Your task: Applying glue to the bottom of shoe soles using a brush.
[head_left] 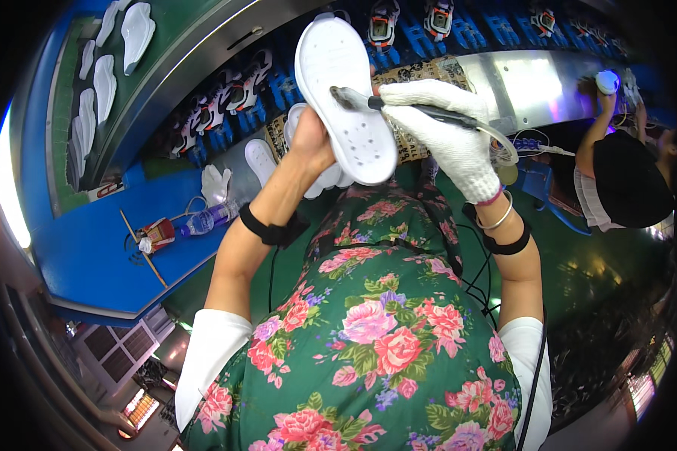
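A white shoe sole (pixel 346 68) with small dark holes is tilted up in front of me, its inner face toward me. My bare left hand (pixel 312 143) grips it by its left edge. In a white knitted glove, my right hand (pixel 440 124) is closed round a dark-handled brush (pixel 429 113). A thin tube (pixel 502 141) runs from the handle's rear end. The brush's bristles (pixel 344 98) touch the middle of the sole. More white soles (pixel 260 159) lie just beyond and left of my left hand, partly hidden by it.
Shoe uppers (pixel 384 22) stand on blue holders along the line ahead. At left, a blue table (pixel 90 259) carries a purple-labelled bottle (pixel 207 218), a stick and a white glove (pixel 216 184). More soles (pixel 137 37) lie on a green surface, upper left. Another person (pixel 632 177) works at right.
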### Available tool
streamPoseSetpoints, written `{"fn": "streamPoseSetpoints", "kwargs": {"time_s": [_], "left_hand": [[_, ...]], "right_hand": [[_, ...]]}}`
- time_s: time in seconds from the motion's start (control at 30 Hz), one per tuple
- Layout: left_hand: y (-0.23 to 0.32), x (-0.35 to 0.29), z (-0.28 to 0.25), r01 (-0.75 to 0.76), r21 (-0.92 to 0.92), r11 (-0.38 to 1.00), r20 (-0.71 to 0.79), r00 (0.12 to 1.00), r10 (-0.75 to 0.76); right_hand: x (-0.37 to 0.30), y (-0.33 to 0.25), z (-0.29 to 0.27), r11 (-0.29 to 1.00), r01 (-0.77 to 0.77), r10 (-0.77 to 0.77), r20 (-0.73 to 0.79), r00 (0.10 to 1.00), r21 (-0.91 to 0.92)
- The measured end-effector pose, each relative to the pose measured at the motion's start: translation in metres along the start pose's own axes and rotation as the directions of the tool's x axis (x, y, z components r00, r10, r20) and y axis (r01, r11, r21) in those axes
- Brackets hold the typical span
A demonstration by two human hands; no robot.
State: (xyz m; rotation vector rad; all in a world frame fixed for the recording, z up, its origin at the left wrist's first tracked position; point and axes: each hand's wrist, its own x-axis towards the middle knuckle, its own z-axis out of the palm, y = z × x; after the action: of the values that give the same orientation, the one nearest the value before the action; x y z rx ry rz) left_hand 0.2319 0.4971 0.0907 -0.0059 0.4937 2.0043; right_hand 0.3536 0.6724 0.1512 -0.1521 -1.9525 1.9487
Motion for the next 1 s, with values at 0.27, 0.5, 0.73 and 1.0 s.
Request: {"fn": "streamPoseSetpoints", "kwargs": {"time_s": [0.27, 0.5, 0.73, 1.0], "left_hand": [[0.001, -0.042, -0.026, 0.235, 0.418, 0.877, -0.196, 0.967, -0.166], [-0.003, -0.045, 0.017, -0.022, -0.346, 0.938, -0.036, 0.999, 0.010], [-0.018, -0.031, 0.023, -0.023, -0.159, 0.987, -0.046, 0.999, 0.016], [-0.039, -0.025, 0.025, 0.147, -0.321, 0.935, 0.284, 0.957, -0.053]], "right_hand": [[-0.008, -0.002, -0.006, 0.930, 0.245, -0.211, 0.150, 0.966, -0.275], [-0.014, -0.034, 0.007, 0.842, 0.364, -0.335, 0.144, 0.931, -0.399], [-0.001, -0.043, 0.005, 0.830, 0.423, -0.433, 0.058, 0.899, -0.363], [0.005, -0.033, -0.002, 0.803, 0.417, -0.430, 0.071, 0.900, -0.427]]}}
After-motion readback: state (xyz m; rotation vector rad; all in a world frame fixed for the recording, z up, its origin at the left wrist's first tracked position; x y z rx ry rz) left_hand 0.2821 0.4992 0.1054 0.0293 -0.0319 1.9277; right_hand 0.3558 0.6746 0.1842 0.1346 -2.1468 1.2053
